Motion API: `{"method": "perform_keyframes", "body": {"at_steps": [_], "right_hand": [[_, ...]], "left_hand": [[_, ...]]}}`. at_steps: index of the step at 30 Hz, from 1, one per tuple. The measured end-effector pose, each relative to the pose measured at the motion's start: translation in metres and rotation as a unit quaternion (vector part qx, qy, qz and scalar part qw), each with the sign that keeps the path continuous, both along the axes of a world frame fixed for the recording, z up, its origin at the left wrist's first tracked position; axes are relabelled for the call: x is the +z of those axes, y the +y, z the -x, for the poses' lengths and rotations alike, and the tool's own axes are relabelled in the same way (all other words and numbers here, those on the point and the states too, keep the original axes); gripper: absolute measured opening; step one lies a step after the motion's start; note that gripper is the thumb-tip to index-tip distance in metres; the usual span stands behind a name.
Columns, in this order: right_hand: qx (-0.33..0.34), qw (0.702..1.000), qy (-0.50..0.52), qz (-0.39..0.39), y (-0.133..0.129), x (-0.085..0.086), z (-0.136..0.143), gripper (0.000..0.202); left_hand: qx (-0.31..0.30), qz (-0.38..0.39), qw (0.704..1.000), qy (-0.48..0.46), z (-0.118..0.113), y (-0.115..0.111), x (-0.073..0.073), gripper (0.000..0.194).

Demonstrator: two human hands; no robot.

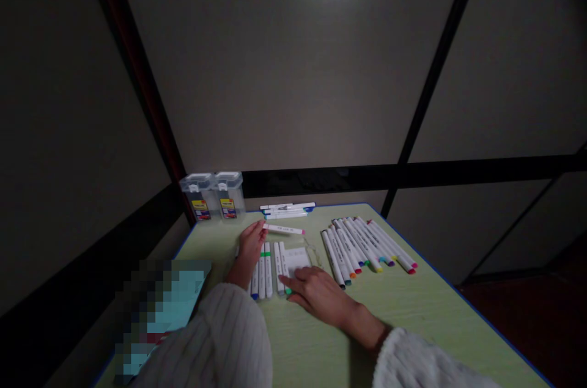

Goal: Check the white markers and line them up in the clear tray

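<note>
A white marker with a pink end (288, 230) is pinched in the fingers of my left hand (252, 240), raised a little over the table. Below it lies a clear plastic tray (272, 253) with several white markers (262, 275) side by side. My right hand (323, 295) stretches its index finger onto a white marker (279, 269) in the tray, with the thumb apart beside a green-ended marker (287, 288). A pale, card-like flat area (298, 258) shows beyond my right fingers. My left wrist hides part of the tray's left side.
To the right, several white markers (355, 247) with coloured ends lie in a loose row. More markers (287, 211) lie at the table's (394, 321) far edge. Two clear lidded boxes (199, 197) stand at the back left. A pixelated turquoise item (178, 296) sits at the left edge.
</note>
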State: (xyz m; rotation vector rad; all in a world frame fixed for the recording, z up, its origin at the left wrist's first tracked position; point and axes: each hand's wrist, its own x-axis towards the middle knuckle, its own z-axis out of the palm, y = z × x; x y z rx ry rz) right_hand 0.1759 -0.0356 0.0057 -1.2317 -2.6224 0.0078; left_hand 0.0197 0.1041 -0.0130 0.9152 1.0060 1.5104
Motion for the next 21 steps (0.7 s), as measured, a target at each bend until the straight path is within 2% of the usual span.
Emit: {"method": "perform_keyframes", "body": {"at_steps": [5,7,10,13,21], "right_hand": [[0.002,0.999,0.034,-0.012,0.001,-0.004,-0.001,0.035],[-0.031,0.996,0.077,-0.019,0.002,-0.005,-0.002,0.026],[-0.117,0.98,0.151,-0.047,0.006,-0.007,-0.006,0.019],[-0.188,0.965,0.163,-0.077,0.01,-0.007,-0.012,0.017],[-0.251,0.953,0.153,-0.075,0.014,-0.006,-0.017,0.022]], "left_hand": [[-0.008,-0.014,1.0,-0.012,-0.003,0.0,-0.006,0.029],[-0.011,-0.016,1.0,-0.006,-0.004,0.001,-0.009,0.03],[-0.015,-0.016,1.0,0.0,-0.004,0.002,-0.012,0.031],[-0.018,-0.013,1.0,0.001,-0.004,0.001,-0.01,0.033],[-0.063,-0.006,0.998,-0.001,-0.007,-0.01,0.003,0.034]]}}
